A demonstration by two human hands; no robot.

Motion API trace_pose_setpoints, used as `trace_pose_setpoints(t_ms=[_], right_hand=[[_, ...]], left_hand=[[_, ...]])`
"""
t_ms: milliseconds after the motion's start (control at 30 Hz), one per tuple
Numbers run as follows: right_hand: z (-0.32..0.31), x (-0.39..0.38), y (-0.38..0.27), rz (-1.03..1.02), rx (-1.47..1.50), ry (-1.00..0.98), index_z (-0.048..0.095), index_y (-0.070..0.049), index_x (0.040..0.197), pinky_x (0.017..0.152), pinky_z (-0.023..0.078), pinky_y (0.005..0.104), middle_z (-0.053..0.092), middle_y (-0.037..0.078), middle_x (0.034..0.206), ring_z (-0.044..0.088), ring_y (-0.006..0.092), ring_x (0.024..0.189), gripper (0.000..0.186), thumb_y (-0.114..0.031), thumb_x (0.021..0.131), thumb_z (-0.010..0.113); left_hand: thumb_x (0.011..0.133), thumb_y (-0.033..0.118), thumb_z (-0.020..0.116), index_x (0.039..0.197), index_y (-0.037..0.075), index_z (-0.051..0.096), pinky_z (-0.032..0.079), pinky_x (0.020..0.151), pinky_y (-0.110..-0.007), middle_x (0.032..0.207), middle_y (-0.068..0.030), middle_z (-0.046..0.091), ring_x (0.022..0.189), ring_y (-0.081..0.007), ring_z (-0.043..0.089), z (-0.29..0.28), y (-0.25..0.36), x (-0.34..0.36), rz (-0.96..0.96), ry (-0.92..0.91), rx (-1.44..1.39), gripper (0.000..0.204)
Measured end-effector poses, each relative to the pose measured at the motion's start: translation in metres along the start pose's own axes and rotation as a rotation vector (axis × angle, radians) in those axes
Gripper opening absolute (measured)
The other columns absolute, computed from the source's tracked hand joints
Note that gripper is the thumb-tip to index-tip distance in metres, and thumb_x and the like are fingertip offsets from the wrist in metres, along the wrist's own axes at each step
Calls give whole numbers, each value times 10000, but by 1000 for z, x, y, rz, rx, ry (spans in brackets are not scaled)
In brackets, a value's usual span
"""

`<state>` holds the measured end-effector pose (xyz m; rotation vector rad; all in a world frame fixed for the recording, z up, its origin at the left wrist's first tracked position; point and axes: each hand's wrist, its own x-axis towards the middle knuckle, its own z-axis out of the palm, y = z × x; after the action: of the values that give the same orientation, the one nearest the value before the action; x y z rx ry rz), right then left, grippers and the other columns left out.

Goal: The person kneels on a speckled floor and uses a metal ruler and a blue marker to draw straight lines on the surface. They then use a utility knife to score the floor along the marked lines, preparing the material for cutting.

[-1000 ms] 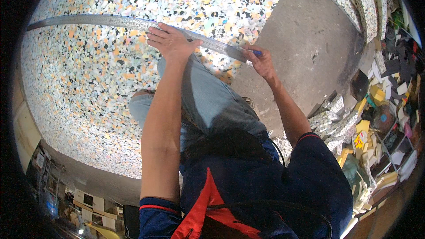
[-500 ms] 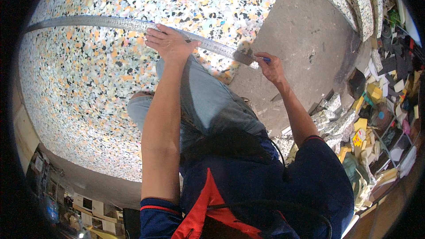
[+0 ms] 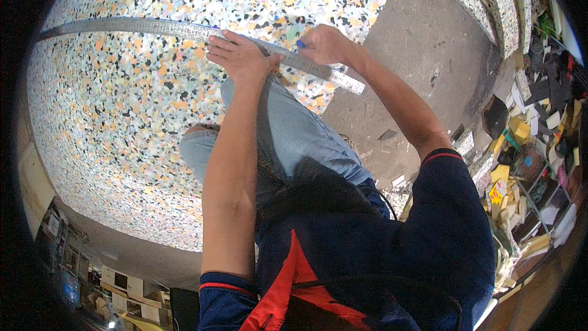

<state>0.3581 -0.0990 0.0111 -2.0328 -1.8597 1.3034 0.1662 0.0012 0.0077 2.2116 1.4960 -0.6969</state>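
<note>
A long metal ruler [image 3: 147, 26] lies across a large speckled foam sheet [image 3: 135, 92]; its right end sticks out past the sheet's edge. My left hand [image 3: 242, 58] presses flat on the ruler with fingers spread. Just beyond the ruler's right part, over the sheet, my right hand [image 3: 327, 45] is closed round a blue pen [image 3: 300, 43], most of which is hidden in the fingers. Blue marking shows along parts of the ruler's far edge. My bent leg in light jeans [image 3: 294, 129] rests on the sheet below my left hand.
Grey floor [image 3: 416, 43] borders the sheet on the right. Curved speckled foam pieces [image 3: 471, 0] stand at the far right. A heap of foam offcuts and scraps [image 3: 520, 141] lies along the right side. Shelving and boxes [image 3: 128, 294] show at the lower left.
My right hand has moved left and away from me, from the ruler's right end to beyond its far edge, with the pen still in it. My left hand stays on the ruler.
</note>
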Motion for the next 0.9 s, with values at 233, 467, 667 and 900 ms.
trace_pose_setpoints(t_ms=[233, 467, 667, 900], right_hand=[[20, -29, 13, 10, 347, 215, 770, -53, 1026, 726, 557, 396, 750, 183, 909, 726, 266, 791, 197, -200, 911, 705], [55, -165, 48, 444, 820, 281, 729, -63, 1247, 837, 577, 358, 767, 139, 1099, 717, 192, 926, 291, -164, 979, 681], [47, -168, 44, 464, 548, 264, 746, -64, 1216, 818, 582, 357, 773, 126, 1069, 721, 209, 903, 273, -98, 953, 684], [27, -159, 33, 510, 437, 167, 766, -53, 1138, 766, 574, 389, 773, 148, 1040, 736, 250, 882, 249, -78, 897, 707]], left_hand=[[688, 729, 800, 1531, -206, 86, 94, 1188, -698, 1555, -512, 87, 1461, -660, 119, 2, -1, 2, 5, -6, 26, 1448], [692, 767, 765, 1528, -215, 65, 90, 1175, -717, 1550, -520, 72, 1458, -673, 95, 5, 0, 5, 4, -32, 55, 1468], [686, 782, 760, 1529, -214, 60, 89, 1175, -718, 1554, -519, 45, 1462, -670, 75, 4, -1, 6, 4, -55, 68, 1481], [692, 769, 769, 1525, -218, 58, 84, 1183, -709, 1551, -522, 38, 1461, -672, 69, 6, -1, 8, 9, -46, 60, 1474]])
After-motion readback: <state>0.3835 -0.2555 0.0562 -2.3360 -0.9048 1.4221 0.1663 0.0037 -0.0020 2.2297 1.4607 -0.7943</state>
